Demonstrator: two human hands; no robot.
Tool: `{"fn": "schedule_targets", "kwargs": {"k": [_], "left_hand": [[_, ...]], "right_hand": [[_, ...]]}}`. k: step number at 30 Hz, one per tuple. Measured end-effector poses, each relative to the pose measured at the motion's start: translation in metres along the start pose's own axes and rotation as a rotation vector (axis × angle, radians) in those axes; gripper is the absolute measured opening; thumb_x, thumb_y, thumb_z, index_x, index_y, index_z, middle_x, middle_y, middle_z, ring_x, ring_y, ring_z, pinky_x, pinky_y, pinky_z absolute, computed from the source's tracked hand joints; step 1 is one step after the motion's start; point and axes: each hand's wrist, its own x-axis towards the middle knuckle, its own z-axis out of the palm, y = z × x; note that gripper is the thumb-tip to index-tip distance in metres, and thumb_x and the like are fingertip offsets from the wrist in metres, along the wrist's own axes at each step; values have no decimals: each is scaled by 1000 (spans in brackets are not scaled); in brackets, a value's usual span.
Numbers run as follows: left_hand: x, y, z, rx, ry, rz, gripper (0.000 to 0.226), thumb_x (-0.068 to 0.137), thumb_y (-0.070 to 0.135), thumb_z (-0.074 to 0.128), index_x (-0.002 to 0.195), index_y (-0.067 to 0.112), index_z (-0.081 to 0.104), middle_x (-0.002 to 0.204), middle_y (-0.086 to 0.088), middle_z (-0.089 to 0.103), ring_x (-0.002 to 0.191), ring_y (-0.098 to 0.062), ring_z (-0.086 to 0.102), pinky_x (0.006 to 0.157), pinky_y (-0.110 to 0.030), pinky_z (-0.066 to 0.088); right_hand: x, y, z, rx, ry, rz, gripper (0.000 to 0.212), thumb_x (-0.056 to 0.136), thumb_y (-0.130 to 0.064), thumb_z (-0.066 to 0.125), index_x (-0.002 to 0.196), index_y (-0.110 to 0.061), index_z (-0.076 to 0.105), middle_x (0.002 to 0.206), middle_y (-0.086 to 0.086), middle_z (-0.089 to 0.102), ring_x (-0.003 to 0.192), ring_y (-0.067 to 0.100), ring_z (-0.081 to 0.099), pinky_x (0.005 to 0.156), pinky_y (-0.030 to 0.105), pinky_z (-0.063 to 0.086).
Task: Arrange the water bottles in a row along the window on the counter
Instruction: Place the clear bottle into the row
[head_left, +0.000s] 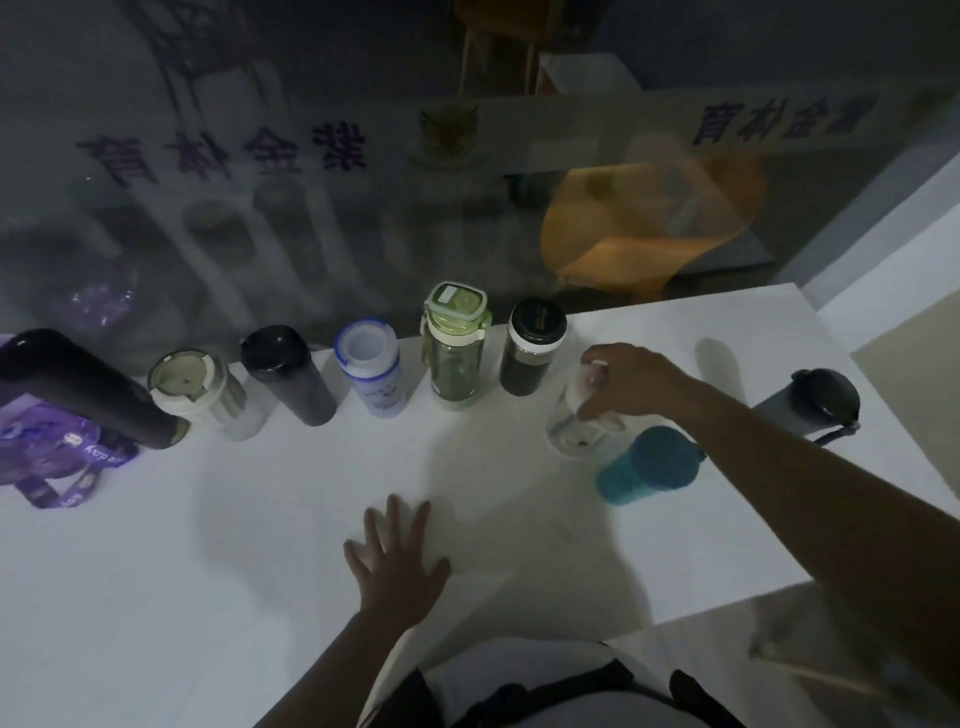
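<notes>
Along the window (311, 218), six bottles; right hand (631, 382) gripping a seemingly clear seventh (574, 426); left hand (397, 561) flat.

The right hand (631, 382) hides the clear bottle's (574, 423) cap; left of it, the picture's edge cuts the purple bag (47, 447).

Not much readable here tbh. The dark glass window (311, 218) along the worktop's far edge has big purple Chinese lettering (223, 153), seen mirrored from this side: "紫金体育". The same kind of characters show again near the window's top right (769, 122), only "体育" clear. The purple lanyard strap (78, 480) at the worktop's left edge has white print, something like "day". The black-lidded dark bottle (535, 345) has gold text, too small to read.
</notes>
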Motion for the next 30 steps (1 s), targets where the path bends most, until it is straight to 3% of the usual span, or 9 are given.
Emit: {"fn": "schedule_targets", "kwargs": {"k": [6, 12, 17, 23, 27, 30], "left_hand": [[-2, 19, -3, -86, 43, -87, 75, 92, 59, 40, 150, 49, -8, 162, -1, -19, 148, -32, -18, 115, -65, 2], [-1, 46, -3, -193, 65, -220, 76, 91, 49, 48, 150, 49, -1, 163, 1, -16, 149, -31, -15, 116, -64, 6], [-4, 70, 4, -228, 37, -315, 82, 92, 51, 48, 151, 44, -8, 162, 0, -21, 149, -30, -17, 117, -62, 5], [-9, 91, 11, -238, 18, -362, 84, 90, 49, 51, 151, 42, -7, 162, -2, -20, 149, -31, -15, 116, -61, 10], [-12, 100, 10, -231, 0, -369, 86, 90, 48, 54, 152, 40, -6, 162, -4, -18, 149, -32, -14, 116, -60, 13], [-14, 107, 7, -202, -6, -364, 85, 89, 49, 54, 153, 38, -1, 163, -4, -15, 149, -32, -12, 117, -60, 9]], "right_hand": [[67, 35, -29, -46, 117, 4, 88, 65, -42, 84, 140, -24, 42, 138, 6, 52, 124, 33, 50, 104, 46, 42], [104, 47, -33, -100, 96, -121, 83, 64, -40, 84, 136, -25, 47, 135, 7, 53, 123, 33, 51, 98, 46, 45], [116, 53, -24, -166, 72, -157, 87, 67, -41, 83, 141, -25, 41, 142, 8, 47, 126, 35, 49, 99, 46, 44], [122, 56, -22, -175, 84, -212, 91, 63, -47, 85, 140, -22, 43, 139, 7, 52, 126, 33, 49, 99, 45, 45], [120, 59, -25, -199, 78, -216, 97, 65, -55, 81, 144, -24, 34, 146, 10, 41, 132, 36, 42, 101, 49, 44], [101, 62, -31, -84, 186, -235, 91, 72, -56, 75, 146, -28, 31, 151, 8, 31, 136, 36, 35, 103, 50, 42]]}}
